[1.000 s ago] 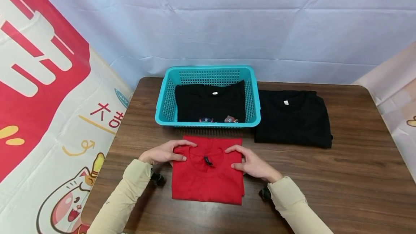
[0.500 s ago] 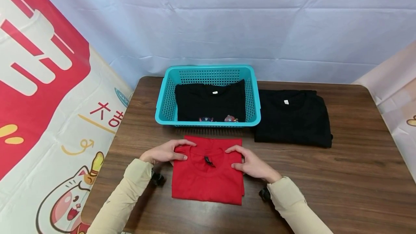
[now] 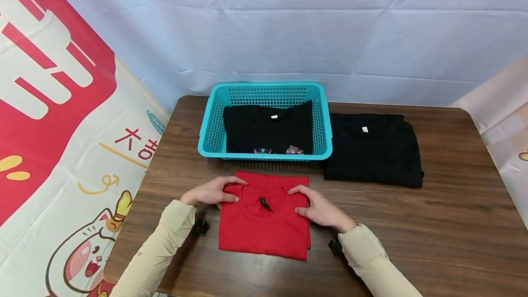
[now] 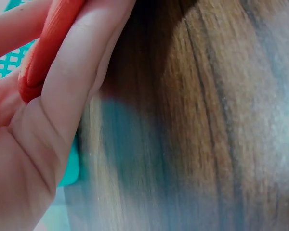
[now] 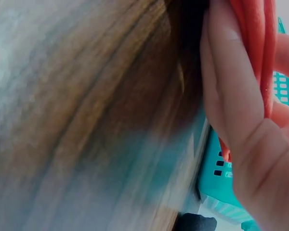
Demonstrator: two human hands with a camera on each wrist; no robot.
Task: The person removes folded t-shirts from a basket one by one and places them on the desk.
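A folded red T-shirt (image 3: 264,233) lies in front of the basket, its round neckline and black label facing up. My left hand (image 3: 211,190) grips its left side, thumb and index finger on top. In the left wrist view the other fingers pass beneath the red cloth (image 4: 50,48). On the opposite side my right hand (image 3: 321,207) holds the shirt the same way. The right wrist view shows the layered red edge (image 5: 260,53) between thumb side and lower fingers. Just beyond, a turquoise plastic basket (image 3: 264,156) contains a folded black T-shirt (image 3: 268,132) with a small cartoon print.
Right of the basket, another folded black T-shirt (image 3: 373,155) lies on the brown wooden table (image 3: 453,223). A pale cloth backdrop (image 3: 288,26) hangs behind the table. A printed red and white banner (image 3: 82,150) borders the left side.
Both hands keep their grip on the red T-shirt, which has barely shifted. The view itself has moved very slightly.
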